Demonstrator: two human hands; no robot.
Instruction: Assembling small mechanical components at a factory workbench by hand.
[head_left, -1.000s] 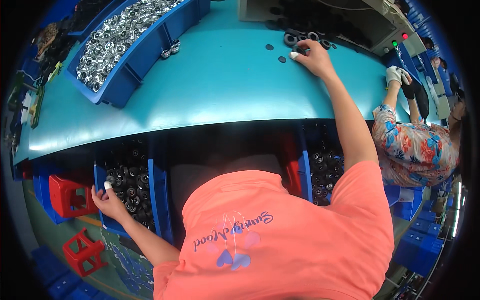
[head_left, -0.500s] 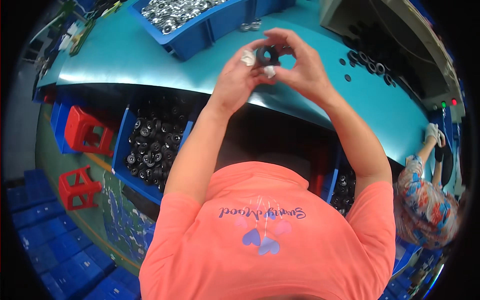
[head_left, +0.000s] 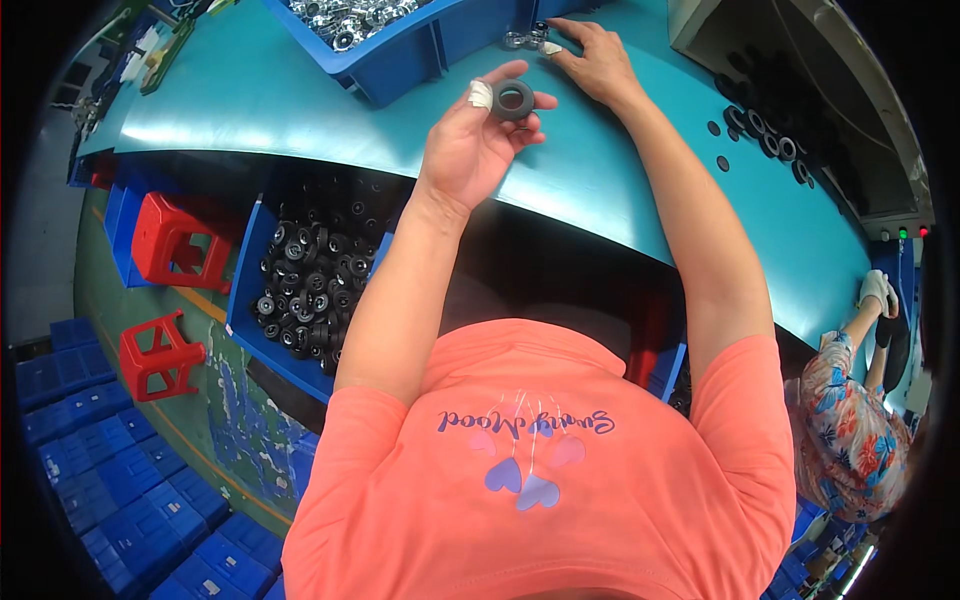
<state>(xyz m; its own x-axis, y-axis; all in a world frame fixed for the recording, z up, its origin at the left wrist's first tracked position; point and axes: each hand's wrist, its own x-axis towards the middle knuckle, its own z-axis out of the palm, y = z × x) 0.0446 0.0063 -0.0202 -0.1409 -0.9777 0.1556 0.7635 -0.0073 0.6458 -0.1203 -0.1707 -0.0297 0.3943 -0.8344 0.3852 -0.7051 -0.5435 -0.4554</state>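
Note:
My left hand (head_left: 468, 150) is closed on a black rubber ring (head_left: 512, 100), holding it between thumb and fingers above the table. A white wrap covers the thumb of that hand. Farther forward, my right hand (head_left: 592, 62) reaches to a few small shiny metal wheel hubs (head_left: 518, 40) lying beside a blue bin (head_left: 400, 62). Its thumb, also wrapped in white, and forefinger stand apart around the nearest hub. Whether they touch it I cannot tell.
Shiny metal parts (head_left: 350, 22) fill the blue bin. Black rings (head_left: 765, 138) lie near a machine housing (head_left: 840, 90) at the right. Below the teal table (head_left: 250, 115), a blue crate holds black wheels (head_left: 310, 285). Red stools (head_left: 160, 355) stand left; a co-worker (head_left: 855, 420) sits right.
My right hand has let go of the black ring and moved forward to the metal hubs. The left hand keeps the ring, now turned so its hole faces up.

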